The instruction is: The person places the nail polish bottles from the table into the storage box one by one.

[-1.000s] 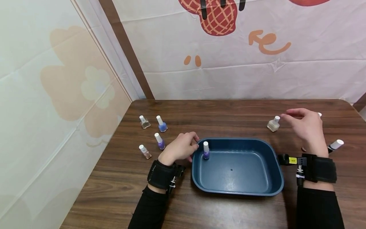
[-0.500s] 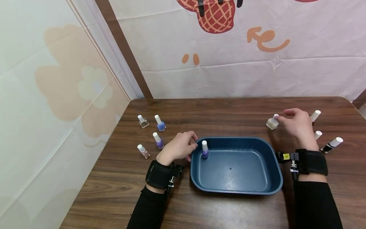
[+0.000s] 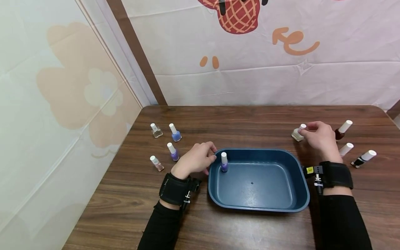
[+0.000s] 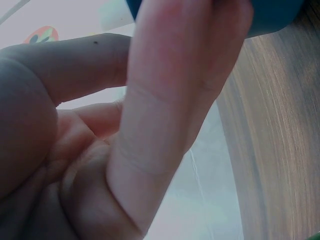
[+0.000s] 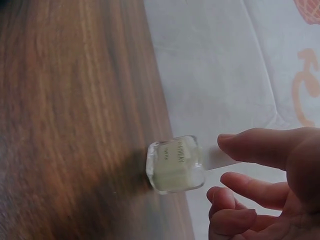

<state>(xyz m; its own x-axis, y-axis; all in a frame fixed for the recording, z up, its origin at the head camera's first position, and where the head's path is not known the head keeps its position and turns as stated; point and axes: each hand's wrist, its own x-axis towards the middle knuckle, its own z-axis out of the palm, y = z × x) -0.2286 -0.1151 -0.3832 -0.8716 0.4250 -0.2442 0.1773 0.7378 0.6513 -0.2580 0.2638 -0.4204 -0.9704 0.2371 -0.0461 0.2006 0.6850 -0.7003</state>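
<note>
A flower-printed panel (image 3: 79,80) rises well left of a blue tray (image 3: 259,191) set on a dark wood-grain table (image 3: 134,208). To the tray's left lie four white-capped nail-polish bottles: a clear bottle (image 3: 157,132) out past the line of its far rim, a pinkish bottle (image 3: 158,165) closer to the person, a violet bottle (image 3: 174,154) nearer the tray, and a blue bottle (image 3: 176,135) just beyond that one. At the tray's far left corner, a person's left hand (image 3: 196,159), a black band (image 3: 173,189) on its wrist, touches the rim with relaxed, slightly bent fingers, the thumb apart from them. Inside the tray, near that same corner, a purple bottle (image 3: 224,166) stands upright. Beyond the tray's far right corner, a cream bottle (image 3: 296,135) has its white cap between the thumb and fingers of the right hand (image 3: 319,139); the digits are nearly together on either side of the cap, but whether they have closed firmly on it cannot be told. Right of the tray, past that hand, are a dark reddish bottle (image 3: 339,134) farthest back, a white-capped bottle (image 3: 347,148) whose body is mostly hidden by the wrist, and, outermost, a black bottle (image 3: 359,161).
</note>
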